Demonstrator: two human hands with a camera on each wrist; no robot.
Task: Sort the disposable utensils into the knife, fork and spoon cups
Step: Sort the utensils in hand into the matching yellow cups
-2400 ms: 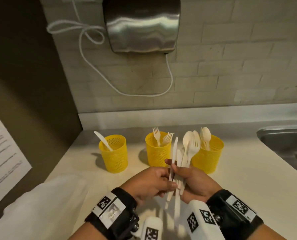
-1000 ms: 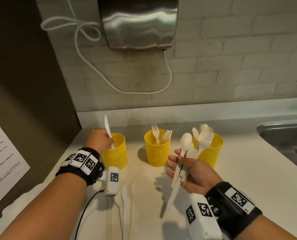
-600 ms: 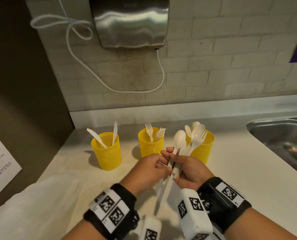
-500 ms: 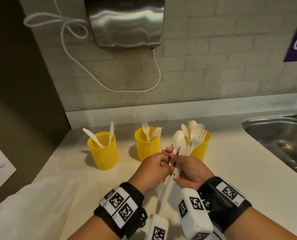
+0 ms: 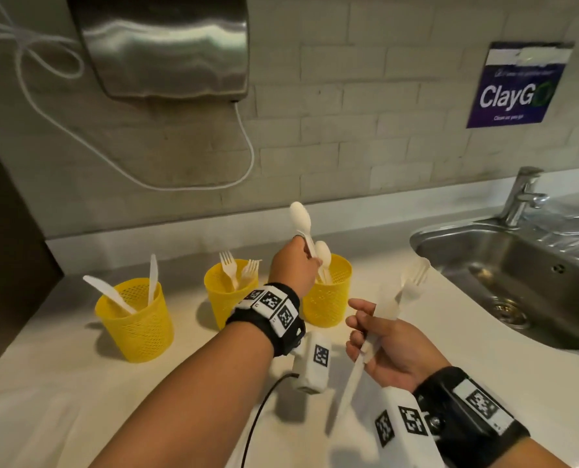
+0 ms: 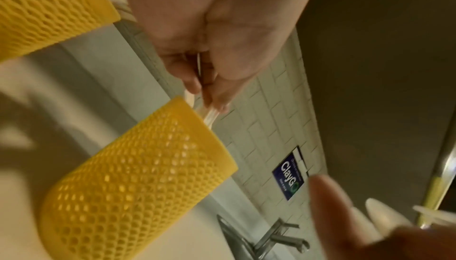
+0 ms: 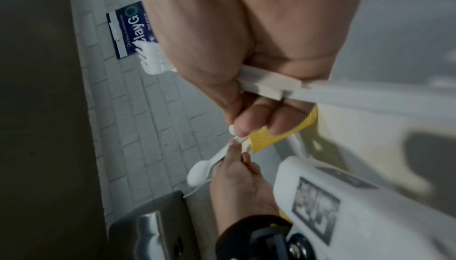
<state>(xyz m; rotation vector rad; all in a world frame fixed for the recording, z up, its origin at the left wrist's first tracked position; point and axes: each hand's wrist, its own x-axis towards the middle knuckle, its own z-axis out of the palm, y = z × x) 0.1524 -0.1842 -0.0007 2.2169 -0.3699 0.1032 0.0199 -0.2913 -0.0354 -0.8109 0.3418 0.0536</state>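
Three yellow mesh cups stand in a row on the counter: the left cup [image 5: 134, 319] holds two knives, the middle cup [image 5: 229, 295] two forks, and the right cup [image 5: 328, 292] spoons. My left hand [image 5: 303, 246] pinches a white spoon [image 5: 300, 217] by its handle, bowl up, just over the right cup [image 6: 138, 176]. To the cup's right and nearer me, my right hand [image 5: 362, 329] grips a small bundle of white utensils [image 5: 413, 282] with fork heads on top and handles [image 7: 266, 84] sticking out below the palm.
A steel sink [image 5: 504, 275] with a faucet [image 5: 521, 197] lies at the right. A hand dryer [image 5: 163, 45] and its white cable hang on the brick wall above the cups. A white sheet [image 5: 28, 417] covers the counter's near left.
My left hand has drawn a spoon out of the bundle in my right hand and carried it up over the right cup. Before that it dropped a knife into the left cup.
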